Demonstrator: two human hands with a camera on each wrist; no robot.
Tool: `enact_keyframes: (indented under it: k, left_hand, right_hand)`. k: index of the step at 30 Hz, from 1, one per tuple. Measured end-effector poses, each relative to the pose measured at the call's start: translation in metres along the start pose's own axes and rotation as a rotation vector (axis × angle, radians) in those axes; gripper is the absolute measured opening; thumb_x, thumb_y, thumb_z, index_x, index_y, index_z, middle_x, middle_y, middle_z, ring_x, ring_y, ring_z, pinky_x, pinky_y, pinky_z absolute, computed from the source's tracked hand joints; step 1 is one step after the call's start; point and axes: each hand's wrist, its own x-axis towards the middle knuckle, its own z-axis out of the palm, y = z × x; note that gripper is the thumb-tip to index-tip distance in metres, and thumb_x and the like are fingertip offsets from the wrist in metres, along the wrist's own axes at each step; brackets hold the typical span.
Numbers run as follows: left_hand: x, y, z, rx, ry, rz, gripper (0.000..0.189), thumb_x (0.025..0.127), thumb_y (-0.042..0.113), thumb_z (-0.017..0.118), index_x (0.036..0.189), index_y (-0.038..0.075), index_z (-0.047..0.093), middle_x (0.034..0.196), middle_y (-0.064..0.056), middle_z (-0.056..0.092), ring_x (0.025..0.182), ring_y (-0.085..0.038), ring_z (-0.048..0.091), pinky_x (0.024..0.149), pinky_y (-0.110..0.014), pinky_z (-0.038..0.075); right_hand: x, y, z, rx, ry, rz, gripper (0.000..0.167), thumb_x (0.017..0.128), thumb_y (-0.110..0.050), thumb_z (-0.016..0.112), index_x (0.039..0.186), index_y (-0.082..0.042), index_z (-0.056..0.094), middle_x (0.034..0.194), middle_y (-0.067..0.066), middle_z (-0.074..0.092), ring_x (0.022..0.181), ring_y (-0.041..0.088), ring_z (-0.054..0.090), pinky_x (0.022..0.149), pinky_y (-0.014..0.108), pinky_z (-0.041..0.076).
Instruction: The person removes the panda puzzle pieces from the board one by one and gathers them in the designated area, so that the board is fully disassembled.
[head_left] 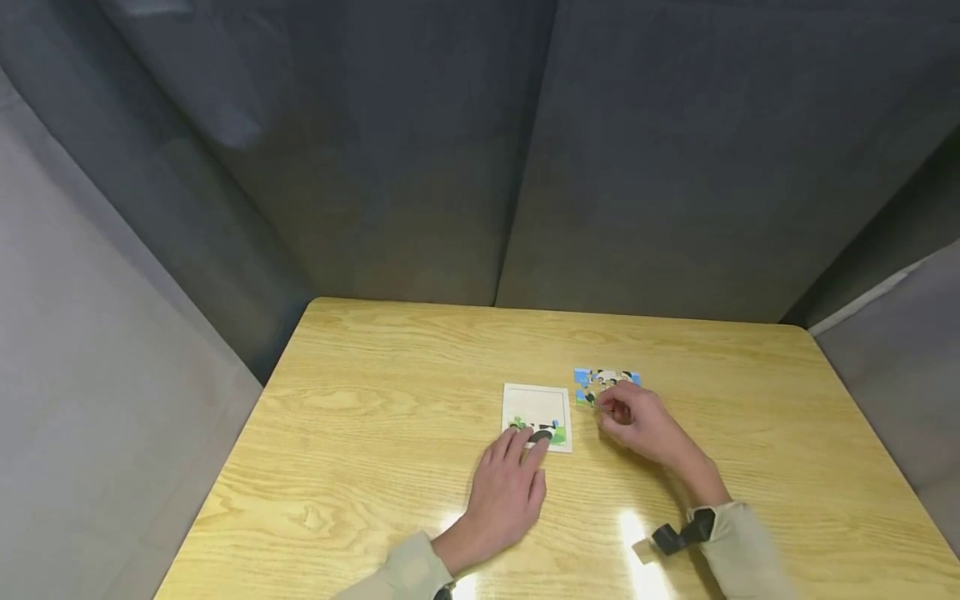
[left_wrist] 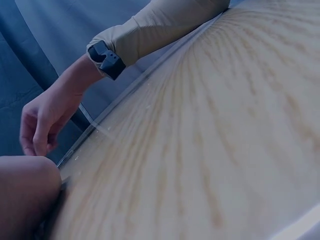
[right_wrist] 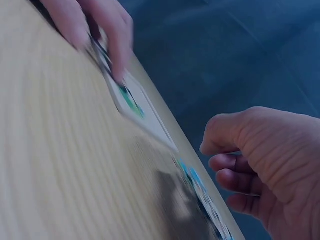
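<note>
A white puzzle board [head_left: 536,402] lies on the table with panda-and-grass pieces [head_left: 542,432] along its near end. My left hand [head_left: 510,483] rests its spread fingertips on that near end; in the right wrist view the left fingers [right_wrist: 119,47] touch the board [right_wrist: 150,112]. Right of the board lies a cluster of loose panda puzzle pieces [head_left: 606,377] with blue and green edges. Over its near side is my right hand [head_left: 637,423], thumb and index bent towards each other. In the right wrist view, the right hand [right_wrist: 265,160] shows curled fingers; whether they pinch a piece is hidden.
The wooden table [head_left: 360,433] has a light wood grain and bright reflections near its front. Dark grey curtains [head_left: 405,167] stand behind it, with lighter cloth panels [head_left: 97,358] at the sides. A black strapped device [head_left: 682,533] sits on the right wrist.
</note>
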Motion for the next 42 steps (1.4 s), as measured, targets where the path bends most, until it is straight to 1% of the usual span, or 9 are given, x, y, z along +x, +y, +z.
enact_keyframes:
  k: [5, 12, 17, 22, 26, 29, 33, 36, 42]
  left_hand:
    - [0.001, 0.001, -0.001, 0.018, -0.029, -0.005, 0.046, 0.107, 0.032, 0.044, 0.149, 0.017, 0.056, 0.153, -0.009, 0.051, 0.144, -0.03, 0.043, 0.116, -0.046, 0.041]
    - [-0.001, 0.0, -0.003, 0.049, -0.047, -0.013, 0.046, 0.108, 0.033, 0.043, 0.149, 0.015, 0.056, 0.155, -0.01, 0.049, 0.146, -0.03, 0.042, 0.118, -0.045, 0.039]
    - [-0.001, 0.0, -0.004, -0.025, -0.026, -0.031, 0.044, 0.106, 0.032, 0.047, 0.145, 0.014, 0.059, 0.156, -0.015, 0.043, 0.145, -0.03, 0.04, 0.117, -0.043, 0.042]
    - [0.0, -0.006, -0.007, -0.134, 0.006, -0.056, 0.043, 0.104, 0.027, 0.053, 0.142, 0.009, 0.058, 0.15, -0.016, 0.045, 0.139, -0.027, 0.044, 0.106, -0.04, 0.051]
    - [0.004, -0.018, -0.009, -0.212, 0.05, -0.067, 0.04, 0.102, 0.021, 0.057, 0.138, 0.005, 0.055, 0.142, -0.012, 0.05, 0.133, -0.025, 0.048, 0.103, -0.037, 0.053]
    - [0.008, -0.032, -0.011, -0.231, 0.048, -0.089, 0.043, 0.102, 0.022, 0.057, 0.141, 0.004, 0.053, 0.143, -0.011, 0.052, 0.136, -0.025, 0.048, 0.108, -0.039, 0.049]
    - [0.016, -0.053, -0.013, -0.198, -0.034, -0.102, 0.057, 0.103, 0.033, 0.054, 0.153, 0.005, 0.047, 0.16, -0.012, 0.044, 0.15, -0.03, 0.037, 0.12, -0.048, 0.037]
    - [0.022, -0.068, -0.013, -0.163, -0.1, -0.077, 0.065, 0.104, 0.045, 0.05, 0.158, 0.01, 0.044, 0.168, -0.008, 0.035, 0.157, -0.03, 0.028, 0.124, -0.05, 0.03]
    - [0.024, -0.085, -0.014, -0.109, -0.159, -0.013, 0.078, 0.101, 0.062, 0.048, 0.162, 0.014, 0.039, 0.17, -0.002, 0.032, 0.158, -0.026, 0.026, 0.125, -0.048, 0.027]
  right_hand:
    - [0.012, -0.024, 0.023, 0.041, -0.099, -0.042, 0.02, 0.085, 0.006, 0.075, 0.103, -0.003, 0.073, 0.087, -0.004, 0.063, 0.074, 0.007, 0.055, 0.062, 0.024, 0.05]
    - [0.029, -0.04, 0.054, 0.041, -0.15, -0.12, 0.024, 0.085, 0.009, 0.07, 0.107, 0.0, 0.073, 0.086, -0.001, 0.065, 0.078, 0.008, 0.057, 0.068, 0.025, 0.052]
    - [0.031, -0.043, 0.065, 0.052, -0.192, -0.125, 0.024, 0.089, 0.007, 0.068, 0.111, 0.001, 0.073, 0.088, -0.002, 0.064, 0.079, 0.009, 0.059, 0.07, 0.026, 0.054]
    - [0.031, -0.045, 0.068, 0.043, -0.227, -0.105, 0.023, 0.094, 0.0, 0.069, 0.117, 0.0, 0.072, 0.092, -0.001, 0.062, 0.081, 0.01, 0.056, 0.072, 0.026, 0.051]
    - [0.03, -0.048, 0.069, 0.013, -0.269, -0.097, 0.029, 0.099, -0.01, 0.07, 0.127, -0.002, 0.072, 0.096, -0.001, 0.059, 0.082, 0.01, 0.051, 0.072, 0.026, 0.048]
    - [0.029, -0.051, 0.069, 0.006, -0.292, -0.071, 0.033, 0.1, -0.014, 0.069, 0.131, -0.002, 0.071, 0.098, -0.002, 0.058, 0.082, 0.009, 0.049, 0.071, 0.025, 0.045]
    - [0.032, -0.053, 0.071, 0.015, -0.287, -0.067, 0.031, 0.099, -0.01, 0.071, 0.128, 0.0, 0.073, 0.096, -0.001, 0.059, 0.081, 0.009, 0.049, 0.07, 0.025, 0.045]
    - [0.036, -0.054, 0.074, 0.036, -0.279, -0.088, 0.026, 0.097, -0.005, 0.071, 0.122, 0.001, 0.074, 0.093, -0.001, 0.06, 0.079, 0.008, 0.05, 0.069, 0.025, 0.047]
    - [0.036, -0.056, 0.08, 0.086, -0.314, -0.065, 0.026, 0.095, -0.011, 0.077, 0.116, 0.001, 0.068, 0.088, 0.002, 0.057, 0.075, 0.009, 0.048, 0.068, 0.026, 0.046]
